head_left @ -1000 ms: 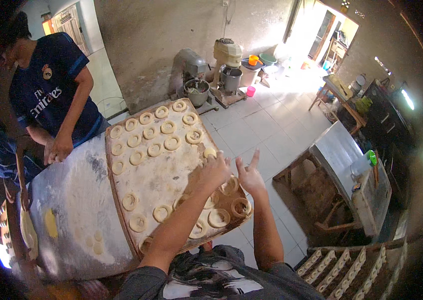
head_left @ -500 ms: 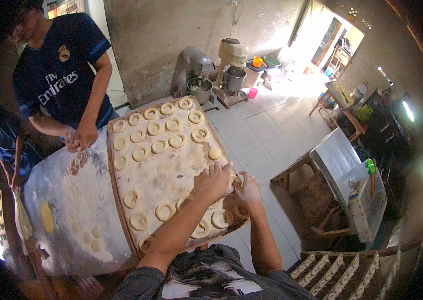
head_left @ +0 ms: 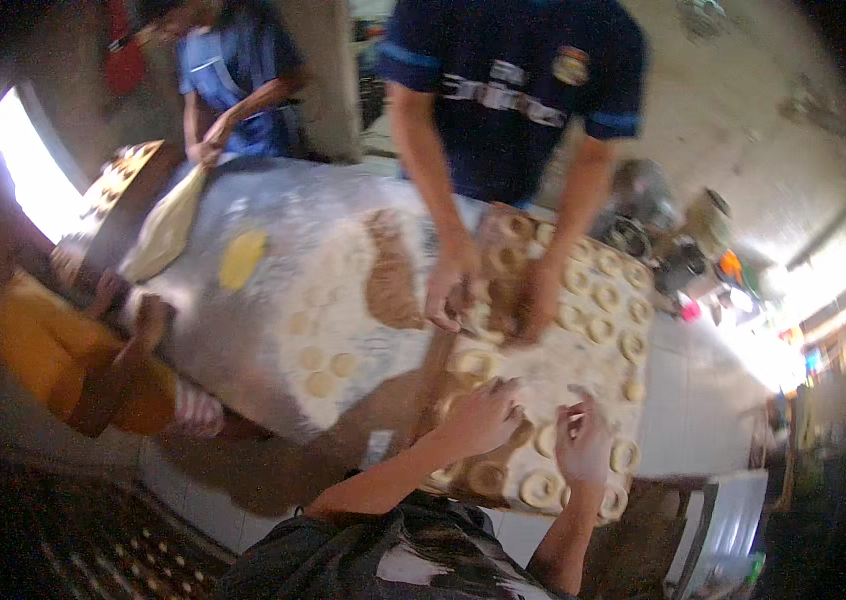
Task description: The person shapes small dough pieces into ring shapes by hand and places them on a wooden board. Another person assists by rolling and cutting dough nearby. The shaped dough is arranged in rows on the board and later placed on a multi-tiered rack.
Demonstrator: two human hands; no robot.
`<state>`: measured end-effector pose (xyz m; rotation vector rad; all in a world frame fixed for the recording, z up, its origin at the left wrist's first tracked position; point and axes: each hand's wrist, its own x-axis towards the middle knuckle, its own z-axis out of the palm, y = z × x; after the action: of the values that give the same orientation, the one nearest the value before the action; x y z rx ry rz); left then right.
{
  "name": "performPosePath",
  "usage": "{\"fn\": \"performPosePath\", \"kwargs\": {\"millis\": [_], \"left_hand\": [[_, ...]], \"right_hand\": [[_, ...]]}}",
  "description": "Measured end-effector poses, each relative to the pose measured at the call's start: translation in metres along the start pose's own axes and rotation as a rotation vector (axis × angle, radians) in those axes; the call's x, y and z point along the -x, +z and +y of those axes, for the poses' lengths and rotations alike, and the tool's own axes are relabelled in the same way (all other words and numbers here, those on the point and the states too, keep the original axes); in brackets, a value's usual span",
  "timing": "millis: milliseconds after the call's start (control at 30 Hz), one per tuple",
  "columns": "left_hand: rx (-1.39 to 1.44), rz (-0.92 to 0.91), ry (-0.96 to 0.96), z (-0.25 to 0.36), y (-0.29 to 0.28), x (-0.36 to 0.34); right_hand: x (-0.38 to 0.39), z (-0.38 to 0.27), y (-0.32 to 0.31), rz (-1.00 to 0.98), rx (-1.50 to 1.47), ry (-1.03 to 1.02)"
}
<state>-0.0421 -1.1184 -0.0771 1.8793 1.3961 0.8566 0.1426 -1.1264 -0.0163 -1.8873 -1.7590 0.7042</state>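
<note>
My left hand [head_left: 486,415] is over the front left part of a floury wooden board [head_left: 568,385], its fingers loosely bent and apart, with nothing seen in them. To its right my right hand [head_left: 583,440] hangs above the board, fingers half curled and spread, also with nothing visible in it. Motion smears both. Dough rings lie about them: one ring [head_left: 540,488] near the front edge, another [head_left: 625,456] beside my right hand, and several more in rows at the far right. My left hand and forearm partly cover some rings.
Across the board, a co-worker's hands [head_left: 455,290] work at its left side. A floured metal table [head_left: 213,345] adjoins it, bearing small dough discs [head_left: 321,384] and a yellow patch [head_left: 242,260]. Another person grips a long cream bag-like thing [head_left: 165,228]. Someone in orange [head_left: 63,350] is at left.
My view has swung left, bringing two more people into fuller sight. My hands have moved apart, away from the ring at the board's right edge. The co-worker's hands now reach over the board.
</note>
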Motion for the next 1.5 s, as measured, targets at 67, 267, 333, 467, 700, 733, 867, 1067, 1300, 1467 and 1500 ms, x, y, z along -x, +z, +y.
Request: {"fn": "performPosePath", "kwargs": {"millis": [67,267,333,467,700,733,867,1067,1300,1467,1500], "left_hand": [[0.040,0.022,-0.154,-0.041,-0.060,0.048],[-0.121,0.299,-0.551,-0.141,-0.144,0.150],[-0.019,0.208,-0.632,-0.153,-0.167,0.156],[0.055,0.076,-0.621,-0.171,-0.191,0.151],[0.244,0.354,-0.328,-0.179,-0.198,0.117],[0.324,0.339,-0.359,-0.169,-0.214,0.112],[0.524,0.242,-0.446,-0.155,-0.239,0.107],[0.220,0.374,-0.174,-0.153,-0.248,0.098],[0.344,0.747,-0.050,-0.148,-0.227,0.075],[1.490,0.603,0.155,-0.112,-0.206,0.071],[1.551,0.624,0.118,-0.105,-0.200,0.066]], "right_hand": [[0.003,-0.064,0.053,-0.290,-0.139,-0.148],[-0.025,-0.136,0.242,-0.611,0.270,-0.590],[-0.034,-0.155,0.270,-0.502,0.402,-0.819],[-0.055,-0.169,0.292,-0.726,0.551,-0.915],[-0.048,-0.182,0.255,-0.786,-0.487,-0.131],[-0.046,-0.186,0.252,-0.785,-0.601,-0.099],[-0.024,-0.218,0.232,-0.737,-0.860,-0.049],[-0.028,-0.238,0.274,-0.037,-0.185,-0.492],[-0.029,-0.210,0.262,-0.783,-1.475,-0.001],[-0.024,-0.201,0.230,-0.747,-1.588,-0.083],[-0.024,-0.202,0.231,-0.513,-1.262,-0.184]]}}
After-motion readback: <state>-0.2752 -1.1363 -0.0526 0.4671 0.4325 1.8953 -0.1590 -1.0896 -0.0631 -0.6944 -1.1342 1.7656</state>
